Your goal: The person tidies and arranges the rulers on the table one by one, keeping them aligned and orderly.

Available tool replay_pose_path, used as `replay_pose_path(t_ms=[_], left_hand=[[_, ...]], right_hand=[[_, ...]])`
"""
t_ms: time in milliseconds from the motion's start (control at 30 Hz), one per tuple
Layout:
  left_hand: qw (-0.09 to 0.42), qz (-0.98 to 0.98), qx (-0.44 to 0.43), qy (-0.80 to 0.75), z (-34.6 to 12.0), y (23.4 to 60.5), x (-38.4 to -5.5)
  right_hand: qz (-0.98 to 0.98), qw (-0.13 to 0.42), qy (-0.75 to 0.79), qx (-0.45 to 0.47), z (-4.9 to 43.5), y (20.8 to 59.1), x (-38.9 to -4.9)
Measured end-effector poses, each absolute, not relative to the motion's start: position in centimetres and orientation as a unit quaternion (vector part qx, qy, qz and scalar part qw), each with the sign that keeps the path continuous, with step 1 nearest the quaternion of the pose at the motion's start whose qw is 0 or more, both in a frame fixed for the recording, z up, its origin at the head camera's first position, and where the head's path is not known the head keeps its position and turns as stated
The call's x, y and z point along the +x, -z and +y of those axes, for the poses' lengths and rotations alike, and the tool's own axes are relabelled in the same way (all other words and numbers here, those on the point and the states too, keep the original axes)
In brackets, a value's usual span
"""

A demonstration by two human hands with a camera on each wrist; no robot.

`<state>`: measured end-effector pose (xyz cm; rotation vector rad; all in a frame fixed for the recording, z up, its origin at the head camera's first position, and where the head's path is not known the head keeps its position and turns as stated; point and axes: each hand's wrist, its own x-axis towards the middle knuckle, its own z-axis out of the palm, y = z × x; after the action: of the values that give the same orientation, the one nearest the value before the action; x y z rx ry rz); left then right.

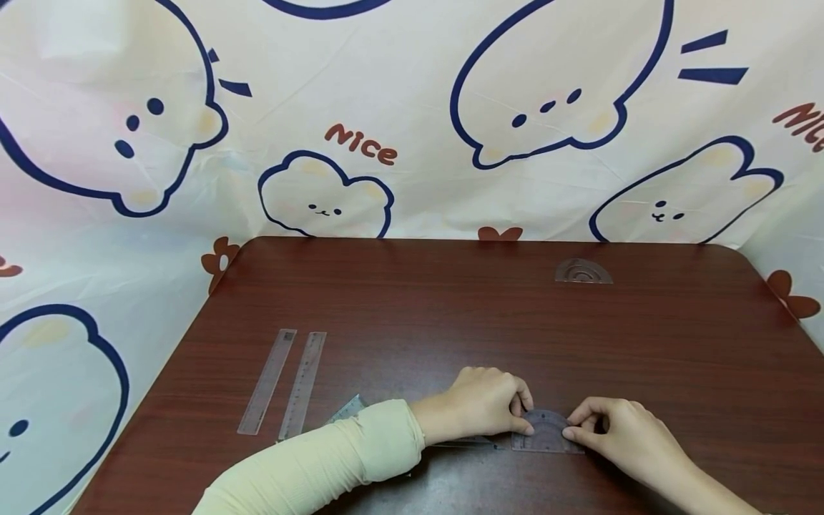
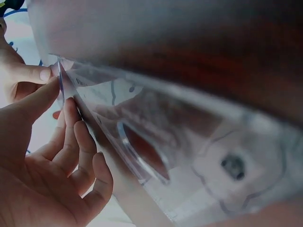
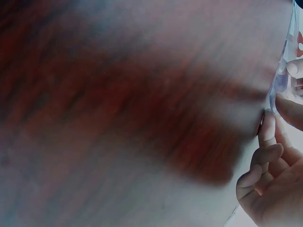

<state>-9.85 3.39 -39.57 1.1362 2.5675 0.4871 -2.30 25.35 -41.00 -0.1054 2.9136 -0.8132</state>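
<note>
A clear, purplish protractor (image 1: 547, 435) stands between my two hands in the head view, flat edge toward me. My left hand (image 1: 484, 402) pinches its left end between thumb and fingers. At the opposite end, my right hand (image 1: 624, 435) pinches the curved edge with thumb and forefinger. Seen nearly edge-on in the left wrist view, the protractor (image 2: 61, 82) is a thin strip at the fingertips. The right wrist view catches its bluish edge (image 3: 279, 85) at the right border, beside my right hand (image 3: 279, 189).
Two clear rulers (image 1: 267, 383) lie side by side at the left. Another protractor (image 1: 583, 272) rests near the far edge. Clear plastic (image 1: 347, 408) shows from under my left forearm; up close it has an oval cutout. A printed cloth (image 1: 412, 93) hangs behind the brown table (image 1: 412, 300).
</note>
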Motion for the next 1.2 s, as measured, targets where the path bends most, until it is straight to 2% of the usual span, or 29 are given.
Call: replay_pose_path(t_ms=[500,733,933,1200], left_hand=[[0.108,0.900,0.396,-0.143,3.5,39.8,-9.4],[0.125,0.895,0.399,-0.156,3.4,39.8,-9.5],[0.113,0.892,0.403,-0.170,3.4,39.6,-9.8],[0.141,0.891,0.374,-0.213,4.4,39.2,-10.8]], right_hand=[[0.954,0.065,0.292,-0.031,25.1,41.4,-2.3],[0.953,0.060,0.293,-0.040,25.1,41.2,-2.4],[0.954,0.044,0.292,-0.051,25.3,41.2,-2.5],[0.945,0.039,0.321,-0.053,25.7,40.2,-3.7]])
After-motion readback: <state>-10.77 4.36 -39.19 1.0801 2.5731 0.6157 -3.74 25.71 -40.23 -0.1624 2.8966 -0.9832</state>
